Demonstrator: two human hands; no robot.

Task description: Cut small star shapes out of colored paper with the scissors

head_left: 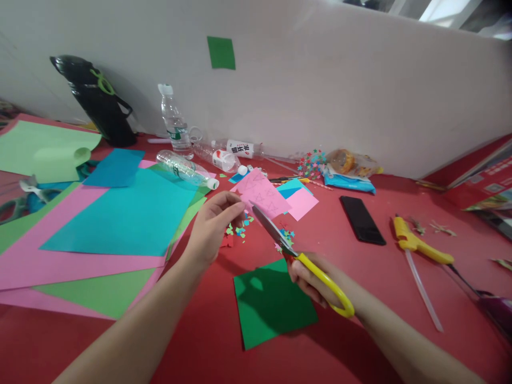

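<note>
My left hand (216, 226) is closed in a pinch at the left edge of a pink sheet of paper (266, 194) with star outlines drawn on it. In my right hand (314, 280) is a pair of scissors (274, 230) with yellow handles. Their blades look almost together, and the tips lie over the paper's lower left edge, close to my left fingertips. Below the hands lies a dark green paper square (274, 306), partly in shadow. Small cut paper stars and scraps (240, 226) are scattered beneath the blades and the left hand.
Large coloured sheets (132, 213) cover the left side. Plastic bottles (176, 125) and a black flask (100, 104) stand or lie along the wall. To the right are a phone (362, 220), a yellow glue gun (422, 245) and a blue packet (350, 181).
</note>
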